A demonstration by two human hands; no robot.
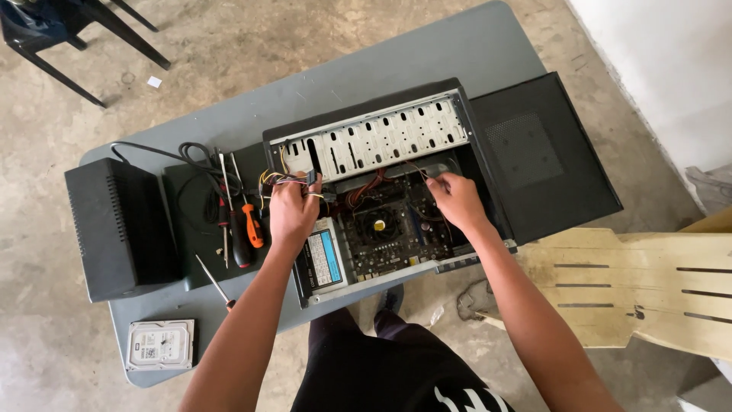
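An open black computer case [427, 107] lies on its side on a grey table [427, 53]. Inside it are a green motherboard [389, 233] with a round cooler fan [379, 226] and a power supply [324, 258] at the near left corner. My left hand [292, 207] is closed around a bundle of coloured cables with a connector [293, 180] at the case's left end. My right hand [455, 200] reaches into the case over the motherboard, its fingers pinching a thin wire [421, 174].
Left of the case lie several screwdrivers [244, 225], black cables [200, 156] and a black box-shaped unit [120, 227]. A hard drive [161, 344] rests at the table's near left corner. The case's side panel [545, 152] lies at right, a wooden chair [640, 286] beside it.
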